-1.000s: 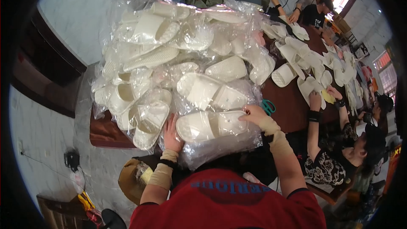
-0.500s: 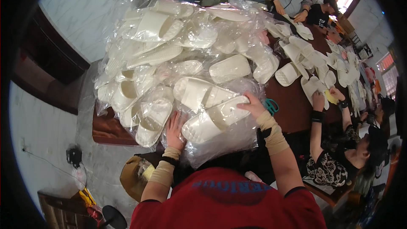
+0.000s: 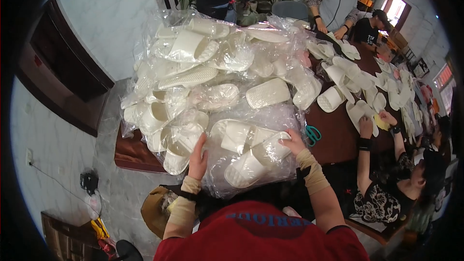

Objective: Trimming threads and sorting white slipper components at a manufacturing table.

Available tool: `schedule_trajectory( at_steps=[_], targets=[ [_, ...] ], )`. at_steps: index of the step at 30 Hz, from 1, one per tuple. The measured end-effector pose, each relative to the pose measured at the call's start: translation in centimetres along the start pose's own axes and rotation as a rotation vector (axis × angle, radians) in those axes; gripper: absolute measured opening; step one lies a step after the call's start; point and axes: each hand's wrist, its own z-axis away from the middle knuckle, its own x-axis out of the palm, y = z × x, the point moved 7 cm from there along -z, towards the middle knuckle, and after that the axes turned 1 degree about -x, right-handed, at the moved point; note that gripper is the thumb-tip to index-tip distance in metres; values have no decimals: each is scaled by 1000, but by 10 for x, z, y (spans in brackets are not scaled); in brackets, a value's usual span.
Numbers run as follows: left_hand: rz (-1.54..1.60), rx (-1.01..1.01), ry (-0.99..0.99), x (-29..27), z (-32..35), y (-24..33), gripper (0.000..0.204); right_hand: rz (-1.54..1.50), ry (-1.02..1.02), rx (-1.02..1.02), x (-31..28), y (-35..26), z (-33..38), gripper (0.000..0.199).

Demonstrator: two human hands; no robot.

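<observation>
Two cream-white slippers lie overlapped on clear plastic in front of me, the far slipper (image 3: 235, 134) partly under the near slipper (image 3: 247, 168). My right hand (image 3: 295, 143) grips the heel end of the near slipper, its thumb on the edge. Beside the pair, my left hand (image 3: 196, 161) is open with its fingers stretched upward and nothing in it. Just past its fingertips lies a bagged slipper (image 3: 177, 160). Both wrists are wrapped in beige bandage with a dark band.
Beyond my hands spreads a large heap of bagged white slippers (image 3: 193, 48). Green-handled scissors (image 3: 313, 135) lie on the brown table (image 3: 333, 133). At the right, a co-worker's hands (image 3: 366, 126) handle a slipper. A brown carton (image 3: 153, 209) stands below my left arm.
My left hand has lifted off the plastic, fingers now raised. The near slipper has shifted slightly toward me, my right hand staying at its heel. The whole view has tilted a little upward.
</observation>
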Motion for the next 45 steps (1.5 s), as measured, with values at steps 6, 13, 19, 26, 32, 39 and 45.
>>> schedule_trajectory(
  at_steps=[6, 13, 19, 26, 32, 39, 45],
  targets=[
    [-298, 108, 168, 21, 11, 30, 49, 115, -20, -77, 30, -42, 5, 34],
    [-737, -24, 67, 62, 6, -21, 53, 360, 0, -171, -19, -59, 9, 46],
    [-844, -70, 32, 65, 4, -25, 59, 578, -133, -279, -13, -77, 33, 53],
    [-848, -62, 36, 67, 2, -25, 61, 756, -307, -486, 5, -107, 95, 50],
    [-872, -43, 50, 68, 4, -20, 51, 663, -326, -176, -114, -161, 75, 51],
    [-845, -42, 69, 69, 4, -13, 49, 768, -251, -319, -219, -249, 48, 40],
    [-865, -56, 71, 65, 0, -4, 48, 393, 268, -293, -337, -265, 22, 41]
  ],
)
